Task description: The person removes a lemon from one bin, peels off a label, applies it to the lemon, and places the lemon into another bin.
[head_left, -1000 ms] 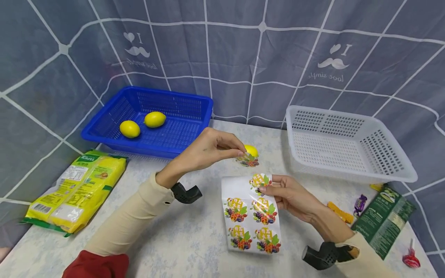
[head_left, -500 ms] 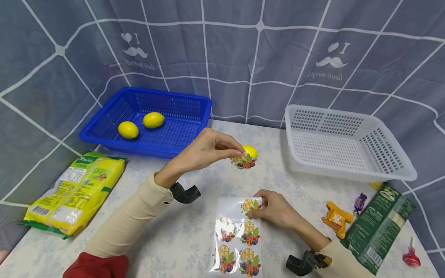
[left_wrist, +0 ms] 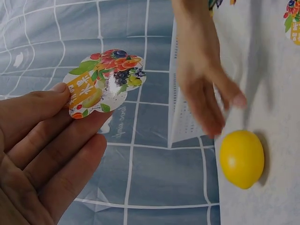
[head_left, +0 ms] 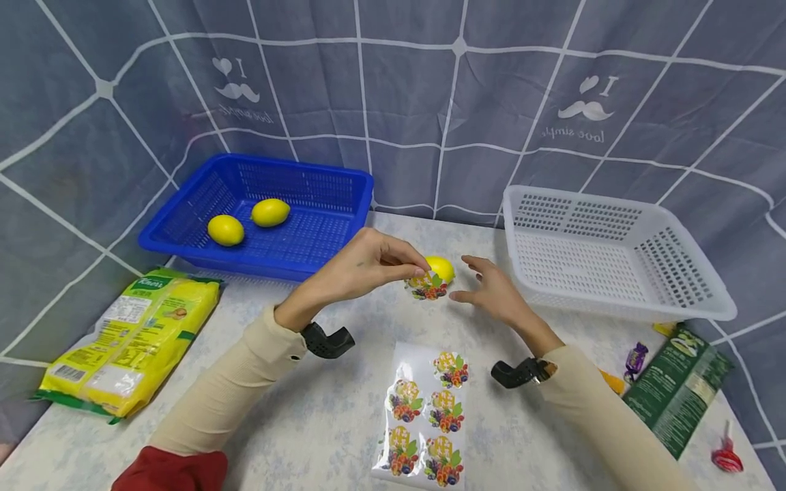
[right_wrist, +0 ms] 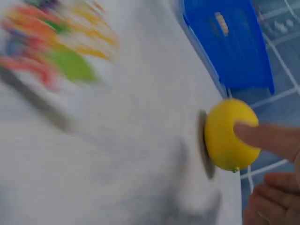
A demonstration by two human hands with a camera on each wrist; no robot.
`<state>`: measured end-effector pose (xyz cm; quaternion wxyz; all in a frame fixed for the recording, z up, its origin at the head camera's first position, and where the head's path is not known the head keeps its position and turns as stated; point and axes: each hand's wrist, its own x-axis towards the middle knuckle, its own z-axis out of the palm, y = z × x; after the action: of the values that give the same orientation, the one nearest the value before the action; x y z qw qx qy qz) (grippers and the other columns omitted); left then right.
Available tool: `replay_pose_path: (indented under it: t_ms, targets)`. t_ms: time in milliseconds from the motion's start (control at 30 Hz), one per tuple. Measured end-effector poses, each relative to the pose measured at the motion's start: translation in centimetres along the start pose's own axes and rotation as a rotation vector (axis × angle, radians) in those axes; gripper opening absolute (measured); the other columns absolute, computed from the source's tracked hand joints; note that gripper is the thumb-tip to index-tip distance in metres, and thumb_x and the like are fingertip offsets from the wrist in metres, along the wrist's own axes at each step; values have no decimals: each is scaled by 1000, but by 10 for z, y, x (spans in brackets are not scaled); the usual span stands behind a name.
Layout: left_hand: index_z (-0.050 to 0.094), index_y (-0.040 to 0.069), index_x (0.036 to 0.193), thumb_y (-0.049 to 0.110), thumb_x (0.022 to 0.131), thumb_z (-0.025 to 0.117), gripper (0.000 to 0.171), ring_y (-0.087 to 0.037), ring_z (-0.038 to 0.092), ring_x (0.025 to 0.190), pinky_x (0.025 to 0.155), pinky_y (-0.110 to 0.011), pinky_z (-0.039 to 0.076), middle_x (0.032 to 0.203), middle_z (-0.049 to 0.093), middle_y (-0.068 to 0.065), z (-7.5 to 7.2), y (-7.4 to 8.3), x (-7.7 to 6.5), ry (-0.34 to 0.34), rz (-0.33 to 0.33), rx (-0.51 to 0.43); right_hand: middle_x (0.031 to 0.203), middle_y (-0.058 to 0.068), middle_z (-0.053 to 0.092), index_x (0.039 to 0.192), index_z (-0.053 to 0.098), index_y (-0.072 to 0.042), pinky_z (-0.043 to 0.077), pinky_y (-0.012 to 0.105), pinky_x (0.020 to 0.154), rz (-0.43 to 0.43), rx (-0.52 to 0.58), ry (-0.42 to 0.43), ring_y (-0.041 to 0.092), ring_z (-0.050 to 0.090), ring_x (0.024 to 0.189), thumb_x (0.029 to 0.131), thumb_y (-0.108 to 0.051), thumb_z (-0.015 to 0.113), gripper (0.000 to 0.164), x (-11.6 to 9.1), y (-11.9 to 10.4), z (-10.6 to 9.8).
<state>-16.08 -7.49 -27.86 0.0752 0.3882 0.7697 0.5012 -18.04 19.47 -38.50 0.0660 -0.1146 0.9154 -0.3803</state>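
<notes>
On the table [head_left: 331,436], a blue basket [head_left: 245,260] is holding two lemons [head_left: 271,213]; a white basket [head_left: 614,305] is showing its perforated floor. The right hand [head_left: 494,293] is hovering, fingers parted, gripping nothing — just beside a third lemon [head_left: 442,269]. Near it the left hand [head_left: 368,268] is pinching a fruit-print sticker [head_left: 428,287] — labelling seems to be the step, the next move probably calling for steadying that lemon.

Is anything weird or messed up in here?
Yes! The writing on the curtain reads backwards, as if in a mirror. Also, one lemon sits on the table while two others lie in the blue basket, though that may be on purpose. I see nothing spilled or broken.
</notes>
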Motion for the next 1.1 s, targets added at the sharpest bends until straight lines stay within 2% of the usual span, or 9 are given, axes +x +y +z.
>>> replay_pose_path:
  t_ms: [133,233,333,400,500,700,900,1000,1100]
  targets:
    - [76,1,101,4,94,66,13,-16,67,76,70,-27,54,93,74,-4,0,-2,0,-18,-5,0,155,22,32,153,28,0,36,52,109,-34,62,-117,42,37,136,79,-15,80,92,30,3,6]
    - [76,0,100,4,94,66,13,-15,68,79,74,-29,56,94,74,-6,1,-4,0,-35,2,-8,147,22,43,151,32,1,43,45,101,-74,130,-176,36,49,125,79,-5,78,86,40,5,13]
    - [76,1,99,3,94,65,13,-14,68,80,76,-30,57,95,74,-7,2,-6,1,-51,10,-12,132,19,57,145,45,0,48,37,89,-128,156,-198,29,56,106,78,1,78,74,42,4,21]
    - [76,1,99,3,94,65,12,-13,67,80,76,-29,56,95,74,-7,2,-7,1,-60,14,-6,124,15,62,140,52,-3,49,35,86,-151,157,-216,26,58,101,77,0,81,69,37,-1,25]
    - [76,1,97,2,94,65,12,-13,67,78,72,-28,55,93,74,-4,2,-10,2,-69,17,13,130,10,60,140,53,-8,49,36,88,-163,171,-264,24,58,107,76,-4,82,70,26,-14,27]
    - [77,1,97,3,93,66,12,-11,67,80,74,-27,56,92,75,-3,2,-15,5,-100,30,70,146,5,48,144,49,-14,52,42,91,-174,367,-323,28,59,117,79,-8,79,72,0,-37,20]
    - [77,2,96,3,92,67,11,-10,69,82,76,-24,56,92,75,-4,7,-17,7,-116,54,106,138,9,53,142,49,-13,54,39,85,-165,543,-347,28,62,113,80,-3,80,70,-19,-48,14]
    - [77,2,96,3,92,68,11,-9,70,82,74,-23,56,91,75,-3,9,-16,8,-113,68,135,131,11,57,141,49,-13,53,39,89,-155,579,-363,28,60,114,82,-7,80,67,-24,-49,14]
    - [78,4,96,4,92,69,10,-8,69,82,75,-22,55,92,75,-2,12,-14,8,-114,81,183,130,7,59,139,51,-15,48,40,96,-159,553,-340,25,57,117,85,-13,78,61,-27,-49,14]
